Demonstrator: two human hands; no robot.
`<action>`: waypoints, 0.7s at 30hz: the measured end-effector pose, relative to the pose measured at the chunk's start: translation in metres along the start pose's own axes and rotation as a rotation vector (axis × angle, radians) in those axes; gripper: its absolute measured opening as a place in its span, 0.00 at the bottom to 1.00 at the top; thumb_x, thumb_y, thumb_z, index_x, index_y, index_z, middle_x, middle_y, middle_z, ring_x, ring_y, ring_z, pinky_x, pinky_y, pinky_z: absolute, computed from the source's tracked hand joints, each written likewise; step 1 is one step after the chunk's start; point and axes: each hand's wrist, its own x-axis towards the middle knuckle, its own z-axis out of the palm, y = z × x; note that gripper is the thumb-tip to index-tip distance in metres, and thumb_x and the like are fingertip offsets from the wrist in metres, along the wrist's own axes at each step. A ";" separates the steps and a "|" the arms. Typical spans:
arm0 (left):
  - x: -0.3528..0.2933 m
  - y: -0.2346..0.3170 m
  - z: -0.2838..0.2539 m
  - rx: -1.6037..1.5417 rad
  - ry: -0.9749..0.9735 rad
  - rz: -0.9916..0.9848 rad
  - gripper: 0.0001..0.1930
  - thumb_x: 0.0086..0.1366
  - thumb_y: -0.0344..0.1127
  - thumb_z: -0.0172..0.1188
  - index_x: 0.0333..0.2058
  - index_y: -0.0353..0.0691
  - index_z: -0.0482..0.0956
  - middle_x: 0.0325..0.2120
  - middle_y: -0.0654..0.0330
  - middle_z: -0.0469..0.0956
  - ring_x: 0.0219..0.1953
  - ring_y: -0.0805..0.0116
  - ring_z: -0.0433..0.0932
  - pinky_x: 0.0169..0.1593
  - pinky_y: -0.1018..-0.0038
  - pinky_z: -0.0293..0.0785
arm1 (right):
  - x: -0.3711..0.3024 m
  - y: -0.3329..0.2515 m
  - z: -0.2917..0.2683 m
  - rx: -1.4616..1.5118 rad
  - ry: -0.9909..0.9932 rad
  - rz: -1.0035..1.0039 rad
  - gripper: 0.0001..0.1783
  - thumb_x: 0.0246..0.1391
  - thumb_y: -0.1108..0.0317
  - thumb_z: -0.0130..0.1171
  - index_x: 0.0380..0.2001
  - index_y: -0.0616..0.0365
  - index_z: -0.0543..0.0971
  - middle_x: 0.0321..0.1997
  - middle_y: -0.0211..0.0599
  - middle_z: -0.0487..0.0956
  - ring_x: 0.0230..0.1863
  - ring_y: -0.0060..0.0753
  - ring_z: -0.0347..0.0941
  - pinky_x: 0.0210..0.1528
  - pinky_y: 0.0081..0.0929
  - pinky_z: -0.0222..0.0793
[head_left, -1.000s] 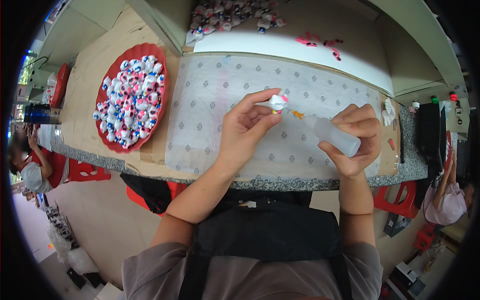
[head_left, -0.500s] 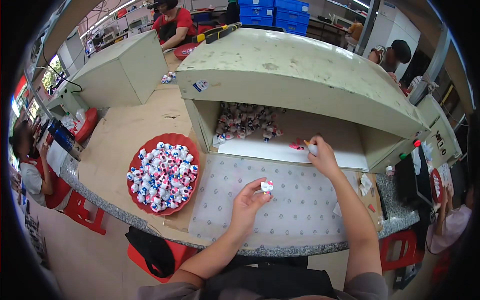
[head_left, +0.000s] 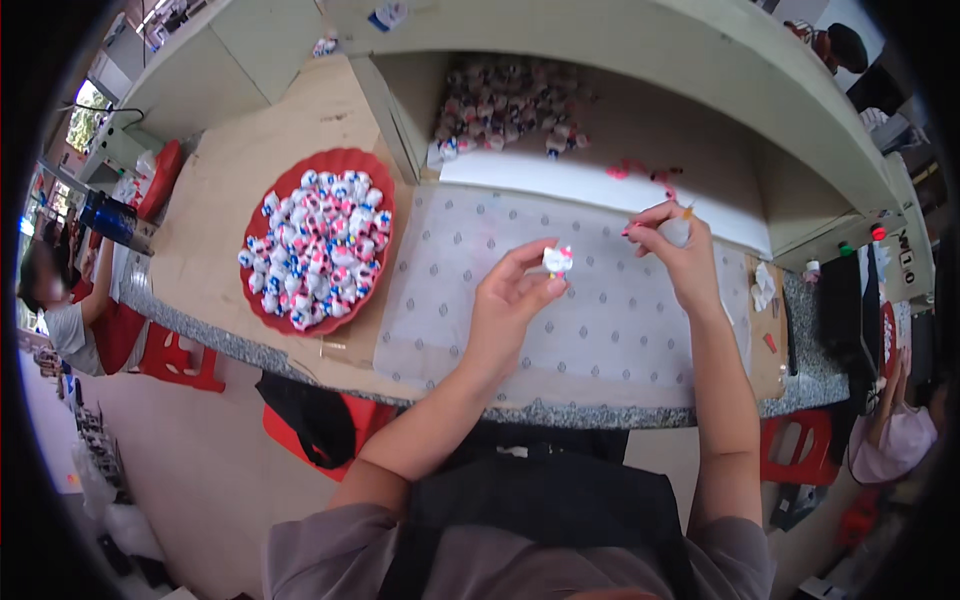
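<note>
My left hand (head_left: 510, 300) pinches a small white cat figurine (head_left: 558, 261) with a pink bow between thumb and fingers, above the patterned mat (head_left: 590, 350). Further right, my right hand (head_left: 685, 262) has a small pink piece (head_left: 631, 231) at its fingertips. The same hand also keeps hold of a small translucent bottle (head_left: 676, 233) with an orange tip, tucked against the fingers. Several loose pink pieces (head_left: 640, 172) lie on white paper inside the open cabinet, beyond the right hand.
A red scalloped bowl (head_left: 340, 158) full of figurines stands left of the mat. More figurines (head_left: 510, 110) are heaped inside the cabinet (head_left: 600, 35), whose top overhangs the work area. Crumpled tissue (head_left: 764, 288) lies at right. Other people sit at both sides.
My view has tipped downward. The right hand has drawn back from the loose pink pieces and now has one at its fingertips. The left hand still holds the figurine.
</note>
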 end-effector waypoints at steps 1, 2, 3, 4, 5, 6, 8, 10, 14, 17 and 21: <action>-0.001 0.001 0.000 0.006 -0.009 0.009 0.21 0.51 0.22 0.55 0.46 0.33 0.64 0.38 0.60 0.68 0.36 0.77 0.71 0.42 0.82 0.66 | -0.009 -0.006 0.009 0.107 0.001 0.028 0.04 0.41 0.76 0.56 0.23 0.63 0.72 0.24 0.33 0.73 0.25 0.21 0.68 0.28 0.17 0.65; 0.001 -0.001 -0.001 0.031 -0.029 0.018 0.21 0.52 0.22 0.55 0.46 0.33 0.64 0.38 0.61 0.68 0.35 0.78 0.70 0.41 0.83 0.66 | -0.016 -0.005 0.014 0.153 0.004 0.058 0.05 0.41 0.76 0.56 0.23 0.63 0.71 0.25 0.35 0.73 0.26 0.24 0.69 0.29 0.18 0.65; 0.000 -0.001 -0.002 0.033 -0.003 -0.005 0.21 0.52 0.22 0.55 0.46 0.33 0.64 0.38 0.61 0.68 0.35 0.78 0.70 0.41 0.83 0.66 | -0.022 -0.002 0.018 0.162 -0.006 0.089 0.05 0.41 0.76 0.56 0.23 0.63 0.71 0.25 0.35 0.73 0.26 0.24 0.69 0.29 0.18 0.65; -0.001 -0.002 -0.003 0.061 -0.018 0.022 0.20 0.52 0.22 0.54 0.46 0.33 0.64 0.37 0.61 0.68 0.35 0.79 0.70 0.41 0.83 0.66 | -0.027 0.001 0.021 0.217 -0.037 0.087 0.05 0.40 0.76 0.58 0.23 0.63 0.72 0.25 0.36 0.74 0.25 0.23 0.69 0.29 0.17 0.66; -0.002 -0.003 -0.001 0.093 -0.040 0.045 0.20 0.52 0.22 0.54 0.46 0.33 0.64 0.37 0.61 0.69 0.35 0.79 0.70 0.40 0.84 0.65 | -0.033 0.003 0.022 0.274 -0.059 0.082 0.06 0.39 0.76 0.59 0.24 0.64 0.73 0.25 0.36 0.75 0.25 0.22 0.70 0.29 0.17 0.66; -0.002 -0.004 0.000 0.100 -0.034 0.061 0.20 0.52 0.22 0.54 0.46 0.33 0.65 0.36 0.62 0.69 0.34 0.80 0.70 0.39 0.85 0.66 | -0.037 0.002 0.023 0.285 -0.058 0.104 0.06 0.39 0.76 0.59 0.24 0.64 0.73 0.25 0.36 0.75 0.25 0.22 0.70 0.29 0.17 0.66; -0.003 -0.005 0.002 0.131 -0.031 0.065 0.20 0.52 0.22 0.54 0.45 0.34 0.65 0.36 0.62 0.70 0.34 0.80 0.70 0.38 0.85 0.66 | -0.043 -0.002 0.026 0.315 -0.053 0.090 0.06 0.39 0.77 0.59 0.24 0.64 0.72 0.25 0.36 0.74 0.25 0.21 0.69 0.30 0.17 0.66; -0.007 -0.006 0.002 0.183 -0.033 0.102 0.19 0.51 0.21 0.54 0.45 0.34 0.67 0.35 0.63 0.70 0.32 0.80 0.70 0.36 0.87 0.66 | -0.048 -0.003 0.032 0.332 -0.065 0.117 0.06 0.39 0.77 0.59 0.23 0.64 0.72 0.24 0.36 0.74 0.25 0.21 0.69 0.30 0.17 0.66; -0.011 -0.010 0.004 0.302 -0.057 0.096 0.19 0.51 0.20 0.54 0.44 0.35 0.68 0.35 0.63 0.70 0.33 0.79 0.69 0.37 0.85 0.66 | -0.051 -0.002 0.034 0.284 -0.095 0.119 0.06 0.38 0.78 0.59 0.22 0.63 0.72 0.23 0.35 0.73 0.25 0.21 0.68 0.29 0.17 0.65; -0.011 -0.013 0.004 0.390 -0.074 0.154 0.18 0.51 0.21 0.54 0.43 0.36 0.70 0.35 0.62 0.70 0.34 0.79 0.69 0.38 0.84 0.66 | -0.051 -0.002 0.034 0.246 -0.116 0.109 0.06 0.37 0.79 0.59 0.22 0.62 0.72 0.24 0.35 0.73 0.25 0.23 0.68 0.29 0.18 0.64; -0.010 -0.012 0.004 0.382 -0.093 0.150 0.17 0.51 0.22 0.55 0.42 0.37 0.70 0.36 0.61 0.70 0.34 0.78 0.69 0.40 0.82 0.66 | -0.048 0.000 0.035 0.225 -0.119 0.103 0.06 0.37 0.78 0.60 0.22 0.62 0.72 0.24 0.34 0.73 0.25 0.21 0.67 0.28 0.17 0.64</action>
